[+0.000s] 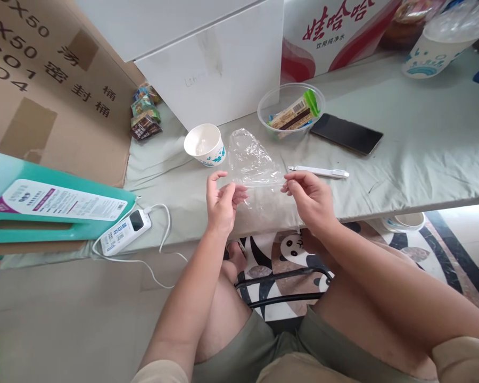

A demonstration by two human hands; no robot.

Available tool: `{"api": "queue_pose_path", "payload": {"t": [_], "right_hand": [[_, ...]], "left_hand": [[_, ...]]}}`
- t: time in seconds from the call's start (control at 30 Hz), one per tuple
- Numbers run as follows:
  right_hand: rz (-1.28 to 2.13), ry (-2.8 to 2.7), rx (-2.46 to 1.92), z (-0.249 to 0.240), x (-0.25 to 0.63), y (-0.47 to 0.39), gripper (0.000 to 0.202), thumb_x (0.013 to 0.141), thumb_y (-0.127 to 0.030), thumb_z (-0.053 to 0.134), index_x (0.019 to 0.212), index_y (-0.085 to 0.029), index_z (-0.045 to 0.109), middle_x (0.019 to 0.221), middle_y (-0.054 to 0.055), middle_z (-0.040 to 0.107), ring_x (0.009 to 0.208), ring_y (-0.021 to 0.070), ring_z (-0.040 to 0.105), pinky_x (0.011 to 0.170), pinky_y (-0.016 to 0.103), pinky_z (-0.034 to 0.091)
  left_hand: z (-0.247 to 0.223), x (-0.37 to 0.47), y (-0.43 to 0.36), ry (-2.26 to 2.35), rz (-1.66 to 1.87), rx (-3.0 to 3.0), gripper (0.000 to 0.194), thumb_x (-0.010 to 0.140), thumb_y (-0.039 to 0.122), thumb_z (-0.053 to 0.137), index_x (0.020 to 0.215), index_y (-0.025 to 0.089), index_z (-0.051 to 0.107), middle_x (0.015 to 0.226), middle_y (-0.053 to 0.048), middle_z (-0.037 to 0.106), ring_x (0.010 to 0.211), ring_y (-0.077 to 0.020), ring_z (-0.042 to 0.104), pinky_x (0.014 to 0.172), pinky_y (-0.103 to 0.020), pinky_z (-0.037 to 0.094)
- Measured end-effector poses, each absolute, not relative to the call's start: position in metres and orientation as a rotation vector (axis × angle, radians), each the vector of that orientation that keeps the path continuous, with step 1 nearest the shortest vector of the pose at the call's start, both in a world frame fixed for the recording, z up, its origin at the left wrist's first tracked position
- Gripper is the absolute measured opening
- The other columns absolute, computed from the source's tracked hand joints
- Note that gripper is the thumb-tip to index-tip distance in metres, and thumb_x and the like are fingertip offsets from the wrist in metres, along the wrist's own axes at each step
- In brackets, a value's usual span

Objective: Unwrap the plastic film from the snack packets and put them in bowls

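A clear, crumpled plastic bag (252,157) spreads over the cloth near the table's front edge. Its near edge is stretched in a thin, straight band between my two hands. My left hand (222,205) pinches one end with thumb and fingers, the forefinger raised off it. At the other end, the fingertips of my right hand (308,198) are pressed together on the bag. A white paper cup (215,155) with a blue-green pattern stands upright behind my left hand. Just beyond my right hand lies a slim white pen-shaped cutter (318,171).
Behind the bag, a clear round bowl (264,114) holds wrapped snacks, beside a black phone (346,133). White boxes (239,69) rise at the back. To the left are a green liquid jug (8,173), a corded power strip (126,233) and a large carton (64,101).
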State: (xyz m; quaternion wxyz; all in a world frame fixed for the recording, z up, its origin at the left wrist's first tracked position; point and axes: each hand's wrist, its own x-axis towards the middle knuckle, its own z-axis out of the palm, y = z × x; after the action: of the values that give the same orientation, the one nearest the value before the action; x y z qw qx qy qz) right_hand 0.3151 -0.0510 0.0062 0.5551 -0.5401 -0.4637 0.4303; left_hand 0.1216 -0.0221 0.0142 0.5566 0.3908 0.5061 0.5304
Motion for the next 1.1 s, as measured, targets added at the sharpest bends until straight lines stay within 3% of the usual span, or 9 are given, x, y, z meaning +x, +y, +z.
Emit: {"api": "queue_pose_path", "payload": {"t": [0.2, 0.33, 0.47, 0.57, 0.67, 0.73, 0.83, 0.93, 1.1], "right_hand": [[0.945, -1.591, -1.157, 0.005, 0.33, -0.055, 0.044, 0.086, -0.026, 0.062, 0.131, -0.026, 0.062, 0.099, 0.005, 0.069, 0.085, 0.0199, 0.067, 0.082, 0.039, 0.056], [0.679, -1.91, -1.266, -0.006, 0.337, -0.05, 0.024, 0.089, -0.023, 0.059, 0.108, -0.025, 0.073, 0.084, 0.006, 0.062, 0.082, 0.0221, 0.061, 0.079, 0.04, 0.051], [0.34, -1.873, -1.402, -0.006, 0.336, -0.049, 0.013, 0.089, -0.027, 0.062, 0.084, -0.025, 0.073, 0.111, 0.012, 0.064, 0.106, 0.0308, 0.06, 0.091, 0.049, 0.047], [0.385, -1.903, -1.266, 0.004, 0.337, -0.052, 0.01, 0.087, -0.027, 0.065, 0.077, -0.024, 0.067, 0.116, 0.009, 0.07, 0.127, 0.0361, 0.056, 0.111, 0.059, 0.034], [0.829, -1.802, -1.132, 0.015, 0.338, -0.057, 0.014, 0.09, -0.033, 0.062, 0.078, -0.024, 0.061, 0.085, 0.004, 0.072, 0.101, 0.0284, 0.069, 0.107, 0.055, 0.041], [1.196, -1.546, -1.121, 0.02, 0.338, -0.058, 0.017, 0.091, -0.04, 0.061, 0.085, -0.024, 0.059, 0.072, 0.001, 0.066, 0.075, 0.0212, 0.067, 0.086, 0.045, 0.052], [1.485, -1.067, -1.114, 0.021, 0.334, -0.055, 0.03, 0.087, -0.048, 0.067, 0.105, -0.027, 0.058, 0.068, -0.003, 0.058, 0.063, 0.0171, 0.06, 0.067, 0.036, 0.052], [1.607, -0.829, -1.098, 0.018, 0.329, -0.05, 0.046, 0.076, -0.046, 0.077, 0.115, -0.028, 0.058, 0.084, 0.0, 0.064, 0.075, 0.018, 0.064, 0.07, 0.035, 0.054], [1.751, -0.942, -1.2, 0.009, 0.322, -0.046, 0.025, 0.074, -0.039, 0.078, 0.082, -0.021, 0.063, 0.084, 0.004, 0.068, 0.078, 0.0168, 0.063, 0.079, 0.036, 0.054]], "left_hand": [[0.015, 0.109, -0.029, 1.07, 0.847, 1.452, 0.059, 0.07, 0.026, 0.083, 0.125, 0.029, 0.063, 0.108, -0.003, 0.074, 0.087, -0.0163, 0.072, 0.082, -0.03, 0.056], [0.013, 0.104, -0.028, 1.287, 0.687, 1.762, 0.046, 0.077, 0.016, 0.073, 0.122, 0.027, 0.073, 0.084, 0.001, 0.068, 0.072, -0.0142, 0.061, 0.078, -0.029, 0.051], [0.01, 0.104, -0.024, 1.436, 0.789, 1.893, 0.022, 0.079, 0.018, 0.071, 0.098, 0.024, 0.08, 0.079, 0.0, 0.054, 0.069, -0.0151, 0.052, 0.077, -0.032, 0.05], [0.014, 0.103, -0.025, 1.436, 0.961, 1.949, 0.007, 0.073, 0.021, 0.075, 0.079, 0.024, 0.079, 0.104, -0.008, 0.055, 0.101, -0.0238, 0.059, 0.096, -0.041, 0.05], [0.021, 0.103, -0.032, 1.212, 1.054, 1.8, 0.007, 0.074, 0.029, 0.076, 0.07, 0.023, 0.075, 0.125, -0.01, 0.06, 0.13, -0.0314, 0.054, 0.113, -0.048, 0.043], [0.024, 0.105, -0.037, 1.069, 1.057, 1.545, 0.017, 0.077, 0.035, 0.074, 0.067, 0.022, 0.072, 0.11, -0.01, 0.07, 0.119, -0.0296, 0.064, 0.11, -0.047, 0.047], [0.026, 0.113, -0.037, 1.111, 1.059, 1.103, 0.022, 0.077, 0.039, 0.073, 0.069, 0.021, 0.066, 0.076, -0.004, 0.069, 0.081, -0.0229, 0.072, 0.08, -0.038, 0.058], [0.024, 0.118, -0.029, 1.228, 1.065, 0.795, 0.02, 0.073, 0.036, 0.074, 0.076, 0.02, 0.063, 0.071, -0.001, 0.068, 0.069, -0.0197, 0.071, 0.062, -0.03, 0.056], [0.022, 0.11, -0.017, 1.17, 0.998, 0.605, 0.032, 0.073, 0.039, 0.076, 0.095, 0.018, 0.064, 0.083, -0.004, 0.075, 0.076, -0.0197, 0.075, 0.066, -0.028, 0.059]]}}
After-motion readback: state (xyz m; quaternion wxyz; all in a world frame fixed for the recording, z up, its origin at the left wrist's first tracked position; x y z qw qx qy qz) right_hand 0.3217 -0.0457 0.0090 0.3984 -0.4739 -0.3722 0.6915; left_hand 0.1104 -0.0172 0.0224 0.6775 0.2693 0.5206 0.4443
